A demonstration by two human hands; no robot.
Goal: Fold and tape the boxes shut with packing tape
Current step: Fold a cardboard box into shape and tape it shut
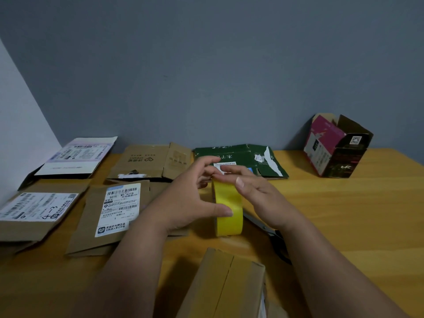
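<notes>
1. Your left hand (190,198) grips the yellow tape roll (228,207): the thumb presses the roll's outer face and the fingers curl over its top edge.
2. Your right hand (259,196) rests on the top of the tape roll from the other side. Its fingers lie loosely bent across the upper rim, the fingertips meeting those of the left hand. Whether they pinch the tape's free end cannot be told.
3. The tape roll stands on edge, upright, held just above or on the wooden table (344,214); contact with the surface cannot be confirmed.
4. A brown cardboard box (227,285) sits nearer to you than the tape roll, at the bottom of the view. Its two top flaps are folded down and meet along a centre seam.
5. A pair of scissors (273,237) lies flat on the table just right of the tape roll, partly hidden under your right forearm.
6. Left of the tape roll lie flattened brown boxes with shipping labels (119,210).
7. Behind the tape roll, against the grey wall (206,65), lie a flattened brown carton (151,161) and a flattened dark green carton (259,161).
8. Far right of the tape roll, well apart from it, stands an open black-and-magenta box (335,148), tilted, its flaps raised.
</notes>
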